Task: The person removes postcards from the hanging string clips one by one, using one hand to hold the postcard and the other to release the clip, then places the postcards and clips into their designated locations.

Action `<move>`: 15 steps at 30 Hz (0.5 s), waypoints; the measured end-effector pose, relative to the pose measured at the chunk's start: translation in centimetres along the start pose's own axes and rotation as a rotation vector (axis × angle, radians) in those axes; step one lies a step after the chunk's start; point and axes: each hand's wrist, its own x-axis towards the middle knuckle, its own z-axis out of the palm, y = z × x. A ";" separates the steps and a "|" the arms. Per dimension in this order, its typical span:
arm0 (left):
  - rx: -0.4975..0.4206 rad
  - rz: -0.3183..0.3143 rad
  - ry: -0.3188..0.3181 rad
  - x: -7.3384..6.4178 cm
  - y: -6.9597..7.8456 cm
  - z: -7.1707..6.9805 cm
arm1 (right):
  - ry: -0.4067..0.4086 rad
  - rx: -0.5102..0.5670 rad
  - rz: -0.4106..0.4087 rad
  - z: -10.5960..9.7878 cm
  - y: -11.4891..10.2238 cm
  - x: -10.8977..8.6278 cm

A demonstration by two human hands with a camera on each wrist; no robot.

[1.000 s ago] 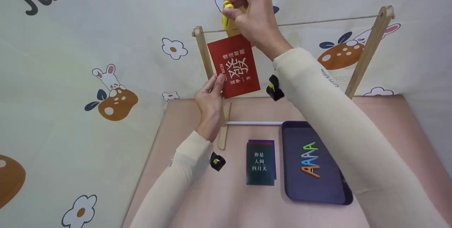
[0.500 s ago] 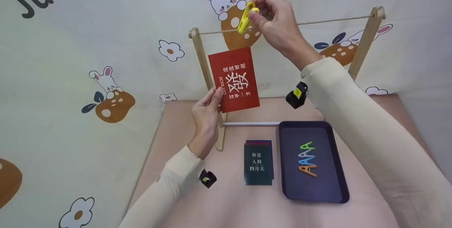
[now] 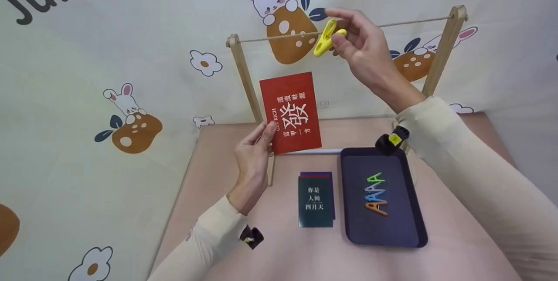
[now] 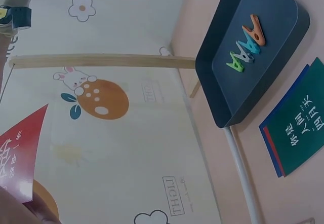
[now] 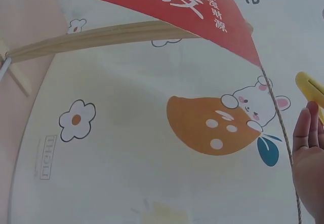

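My left hand (image 3: 254, 159) pinches a red card (image 3: 292, 113) with white Chinese characters by its lower left edge, below the cord (image 3: 270, 37). The card is tilted slightly and hangs from nothing. Higher and to the right, my right hand (image 3: 370, 52) pinches a yellow clothespin (image 3: 323, 45) between thumb and fingers. In the head view that clothespin overlaps the cord and nothing is gripped in its tip. The right wrist view catches the clothespin (image 5: 308, 88) at its right edge and the red card (image 5: 202, 11) at the top.
Wooden posts (image 3: 442, 54) hold the cord stretched between them, with a white bar (image 3: 324, 151) low down. On the pink table a dark tray (image 3: 383, 238) bears several coloured clothespins (image 3: 375, 194). Left of it lies a stack of cards (image 3: 314, 218), a green one on top.
My right hand has carried the yellow clothespin right and down, away from the red card's top edge. My left hand has lowered the card below the cord.
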 end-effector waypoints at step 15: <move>0.144 -0.121 -0.035 -1.5 -5.4 -1.9 | -0.084 -0.066 0.079 -1.8 3.1 -7.1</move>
